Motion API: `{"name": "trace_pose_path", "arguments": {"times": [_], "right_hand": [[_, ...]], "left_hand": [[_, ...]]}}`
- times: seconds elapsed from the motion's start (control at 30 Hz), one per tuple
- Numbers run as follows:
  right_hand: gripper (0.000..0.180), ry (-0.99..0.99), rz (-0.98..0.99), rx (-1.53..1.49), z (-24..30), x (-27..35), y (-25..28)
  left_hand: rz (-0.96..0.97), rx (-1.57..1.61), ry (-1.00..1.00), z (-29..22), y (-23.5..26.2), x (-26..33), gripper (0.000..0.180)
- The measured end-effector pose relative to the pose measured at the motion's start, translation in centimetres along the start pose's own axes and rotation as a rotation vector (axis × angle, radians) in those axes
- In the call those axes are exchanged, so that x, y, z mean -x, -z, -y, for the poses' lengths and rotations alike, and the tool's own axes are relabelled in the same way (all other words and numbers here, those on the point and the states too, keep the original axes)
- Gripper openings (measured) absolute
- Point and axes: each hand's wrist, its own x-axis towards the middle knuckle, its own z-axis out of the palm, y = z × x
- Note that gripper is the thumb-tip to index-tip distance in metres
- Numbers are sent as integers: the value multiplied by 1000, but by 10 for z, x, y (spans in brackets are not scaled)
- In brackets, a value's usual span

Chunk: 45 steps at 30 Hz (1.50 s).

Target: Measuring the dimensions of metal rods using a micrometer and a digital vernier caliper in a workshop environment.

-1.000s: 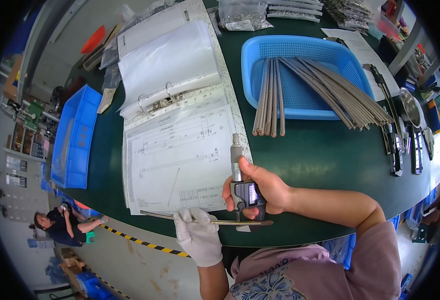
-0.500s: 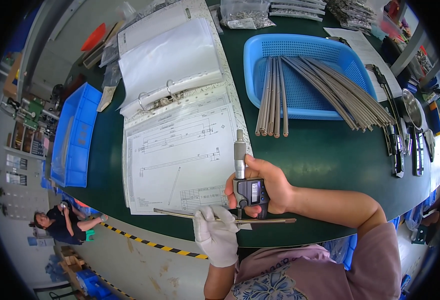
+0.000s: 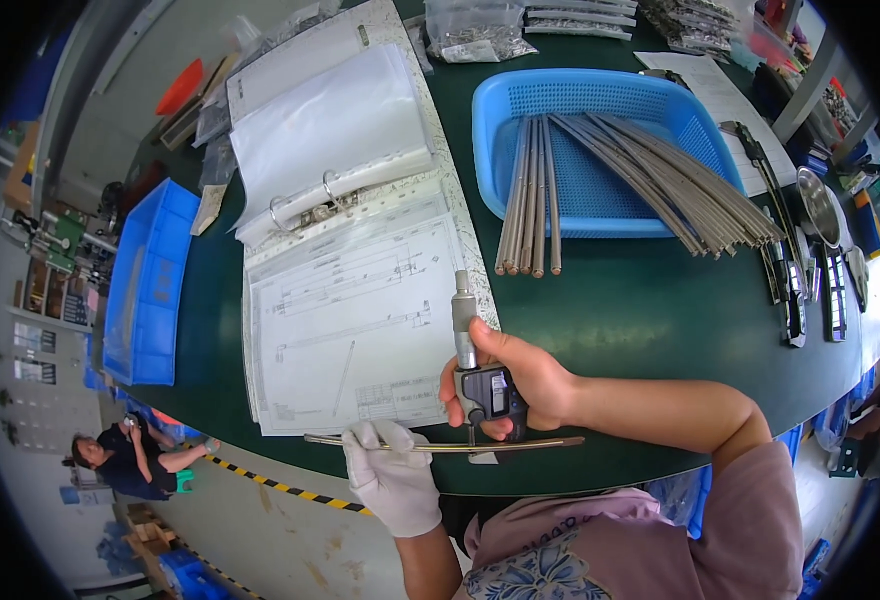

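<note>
The slender metal rod (image 3: 447, 448), dull brown at its right end, lies crosswise above the near edge of the worktop (image 3: 620, 320). The digital micrometer (image 3: 487, 393), dark-bodied with display, adjoins the rod; its silver thimble points toward the far edge.

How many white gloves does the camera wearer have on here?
1. The white glove is on the left hand, which holds a thin metal rod. The right hand, gripping a digital micrometer, is bare. Both hands show, so none is hidden there.
</note>
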Motion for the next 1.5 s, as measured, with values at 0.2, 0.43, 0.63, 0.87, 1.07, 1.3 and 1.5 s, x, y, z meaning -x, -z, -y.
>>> {"name": "trace_pose_path", "arguments": {"times": [0.2,0.43,0.63,0.87,1.07,1.3,1.5], "right_hand": [[67,-38,-18,-94,2,0,0],[63,-22,-21,-87,4,0,-1],[63,-14,-58,-44,2,0,0],[67,-11,27,-61,2,0,2],[70,-43,-53,-113,3,1,-1],[66,-33,-48,-151,5,1,1],[65,-18,-37,-104,2,0,2]], "left_hand": [[-10,16,43,9,-1,8,26],[19,17,86,19,-10,11,26],[3,39,119,16,-11,12,27],[-121,25,0,0,3,-8,25],[43,76,33,7,6,-3,27],[30,60,130,17,-4,5,27],[24,22,124,14,-10,8,28]]}}
